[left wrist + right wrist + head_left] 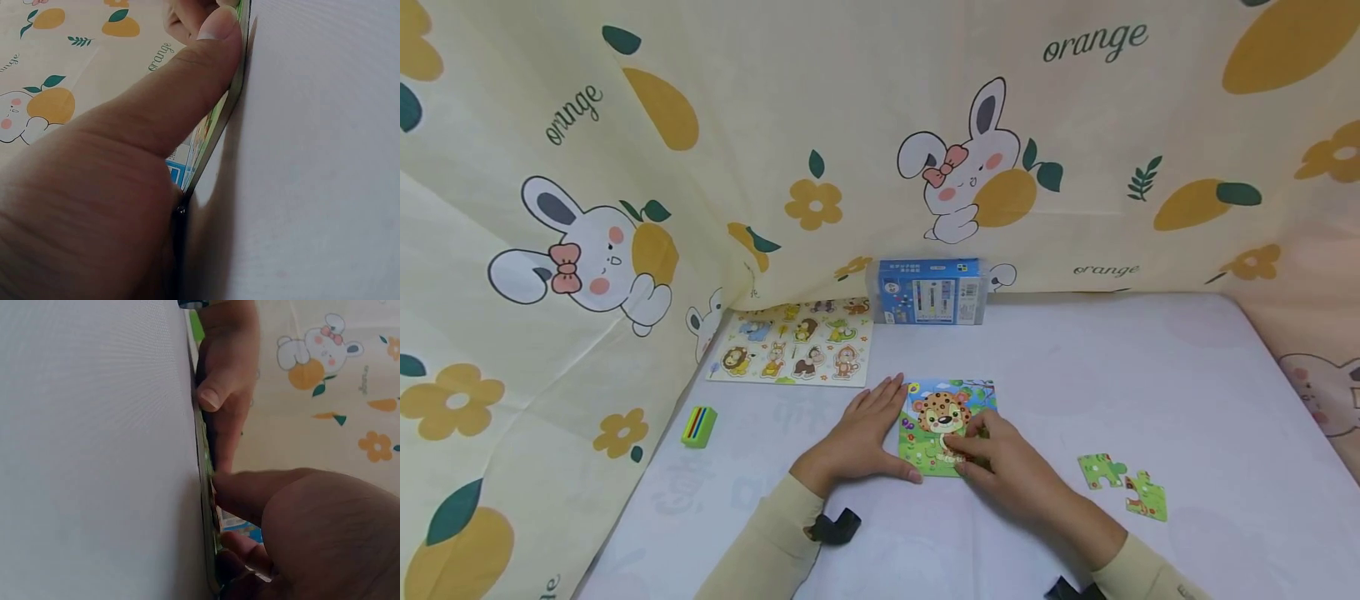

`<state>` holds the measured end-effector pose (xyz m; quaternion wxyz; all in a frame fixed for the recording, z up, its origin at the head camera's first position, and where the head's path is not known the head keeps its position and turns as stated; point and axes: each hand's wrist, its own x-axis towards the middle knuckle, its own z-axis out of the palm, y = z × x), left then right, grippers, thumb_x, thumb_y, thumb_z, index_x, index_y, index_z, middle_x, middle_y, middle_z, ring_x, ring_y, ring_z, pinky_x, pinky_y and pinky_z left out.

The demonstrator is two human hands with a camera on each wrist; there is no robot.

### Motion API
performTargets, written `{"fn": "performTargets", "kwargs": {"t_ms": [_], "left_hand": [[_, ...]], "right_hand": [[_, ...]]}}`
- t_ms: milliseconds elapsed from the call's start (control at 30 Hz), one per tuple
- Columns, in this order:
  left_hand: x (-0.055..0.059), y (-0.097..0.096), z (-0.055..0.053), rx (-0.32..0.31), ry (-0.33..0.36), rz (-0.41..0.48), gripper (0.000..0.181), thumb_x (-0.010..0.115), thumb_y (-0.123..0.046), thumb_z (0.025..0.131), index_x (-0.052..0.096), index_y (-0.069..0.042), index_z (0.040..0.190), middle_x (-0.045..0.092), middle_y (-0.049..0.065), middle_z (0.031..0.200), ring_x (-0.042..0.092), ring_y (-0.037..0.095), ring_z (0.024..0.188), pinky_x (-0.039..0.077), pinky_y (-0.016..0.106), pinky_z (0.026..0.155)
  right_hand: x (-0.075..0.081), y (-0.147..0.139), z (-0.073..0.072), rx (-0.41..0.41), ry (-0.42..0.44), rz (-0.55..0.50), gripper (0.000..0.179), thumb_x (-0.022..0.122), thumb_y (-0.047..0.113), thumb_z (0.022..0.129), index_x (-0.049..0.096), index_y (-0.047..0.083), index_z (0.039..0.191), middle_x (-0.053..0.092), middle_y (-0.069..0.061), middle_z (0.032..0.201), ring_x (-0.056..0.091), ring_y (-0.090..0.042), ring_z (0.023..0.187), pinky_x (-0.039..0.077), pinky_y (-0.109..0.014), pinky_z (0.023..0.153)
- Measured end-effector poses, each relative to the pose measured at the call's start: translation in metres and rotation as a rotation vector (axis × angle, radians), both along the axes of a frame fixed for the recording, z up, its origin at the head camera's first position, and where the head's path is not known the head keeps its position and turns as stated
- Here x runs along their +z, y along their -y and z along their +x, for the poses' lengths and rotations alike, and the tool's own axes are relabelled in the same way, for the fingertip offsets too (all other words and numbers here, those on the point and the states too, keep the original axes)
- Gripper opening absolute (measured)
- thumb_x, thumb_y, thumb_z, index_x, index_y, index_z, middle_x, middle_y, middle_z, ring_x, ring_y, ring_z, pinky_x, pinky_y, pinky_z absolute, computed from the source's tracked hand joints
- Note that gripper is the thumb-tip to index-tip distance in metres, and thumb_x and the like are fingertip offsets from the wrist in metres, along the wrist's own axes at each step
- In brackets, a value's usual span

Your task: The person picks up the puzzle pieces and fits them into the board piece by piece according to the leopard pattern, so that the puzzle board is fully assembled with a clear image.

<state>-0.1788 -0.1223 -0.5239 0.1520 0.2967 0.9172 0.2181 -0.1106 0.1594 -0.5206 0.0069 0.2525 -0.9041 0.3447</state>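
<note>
A square jigsaw puzzle (pixel 925 462) with a cartoon leopard on a green and blue scene lies flat on the table. My left hand (pixel 867 437) lies along its left side, fingers straight, with the thumb (pixel 206 53) at the near edge in the left wrist view. Over the lower right part of the picture, my right hand (pixel 1000 454) has its thumb and fingers bent, pinching a puzzle piece against the board. That piece is mostly hidden by the fingers. The right wrist view shows the right thumb (pixel 244 490) low at the board's surface.
Two loose green puzzle pieces (pixel 1146 497) lie to the right. Behind the puzzle are an animal picture board (pixel 790 379) and a blue box (pixel 932 292) against the printed curtain. A small green block with colored stripes (pixel 700 427) sits at the left.
</note>
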Motion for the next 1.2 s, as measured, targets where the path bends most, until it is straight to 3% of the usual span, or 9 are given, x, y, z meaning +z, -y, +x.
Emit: {"fn": "performTargets", "kwargs": {"t_ms": [367,567,800,900,1033,1200], "left_hand": [[-0.001,0.0,-0.001,0.002,0.011,0.005,0.142,0.085,-0.079,0.075,0.013,-0.009,0.175,-0.002,-0.002,0.182,-0.007,0.013,0.165,-0.002,0.044,0.131],[0.0,0.0,-0.001,-0.001,0.014,0.002,0.142,0.085,-0.08,0.075,0.013,-0.01,0.175,-0.002,-0.001,0.182,-0.008,0.013,0.164,-0.002,0.044,0.131],[0.0,0.001,-0.001,0.003,0.003,-0.005,0.142,0.084,-0.081,0.075,0.013,-0.01,0.176,-0.002,-0.002,0.182,-0.008,0.012,0.164,-0.002,0.044,0.131],[-0.001,0.001,-0.001,0.001,0.008,-0.003,0.143,0.083,-0.082,0.075,0.012,-0.011,0.176,-0.002,-0.001,0.182,-0.008,0.013,0.164,-0.002,0.044,0.131],[-0.001,0.002,-0.001,-0.002,0.008,0.004,0.144,0.084,-0.082,0.074,0.012,-0.01,0.176,-0.001,0.0,0.182,-0.006,0.016,0.165,-0.002,0.045,0.131],[-0.001,0.001,-0.001,-0.001,0.009,0.001,0.143,0.085,-0.081,0.074,0.012,-0.01,0.176,-0.001,0.0,0.182,-0.006,0.015,0.165,-0.002,0.045,0.131]], "right_hand": [[0.005,0.001,0.009,0.038,-0.001,0.211,0.057,0.084,0.026,0.099,0.067,0.012,0.152,0.052,-0.008,0.138,0.05,-0.026,0.117,0.054,-0.043,0.09],[0.008,-0.004,0.014,0.04,0.021,0.178,0.054,0.082,0.026,0.101,0.068,0.012,0.151,0.052,-0.015,0.15,0.053,-0.036,0.131,0.054,-0.057,0.102],[0.01,-0.008,0.014,0.068,0.045,0.157,0.051,0.081,0.028,0.102,0.07,0.013,0.15,0.049,-0.018,0.156,0.05,-0.042,0.137,0.05,-0.063,0.107],[0.009,-0.012,0.014,0.061,0.081,0.097,0.055,0.08,0.032,0.102,0.067,0.017,0.153,0.048,-0.015,0.157,0.049,-0.039,0.141,0.05,-0.062,0.108],[0.009,-0.022,0.014,0.056,0.161,-0.08,0.056,0.077,0.035,0.105,0.063,0.017,0.156,0.051,-0.006,0.152,0.059,-0.027,0.128,0.058,-0.047,0.1],[0.01,-0.045,0.011,0.057,0.156,-0.296,0.05,0.074,0.015,0.107,0.06,0.007,0.154,0.06,-0.01,0.143,0.067,-0.023,0.109,0.061,-0.033,0.086]]}}
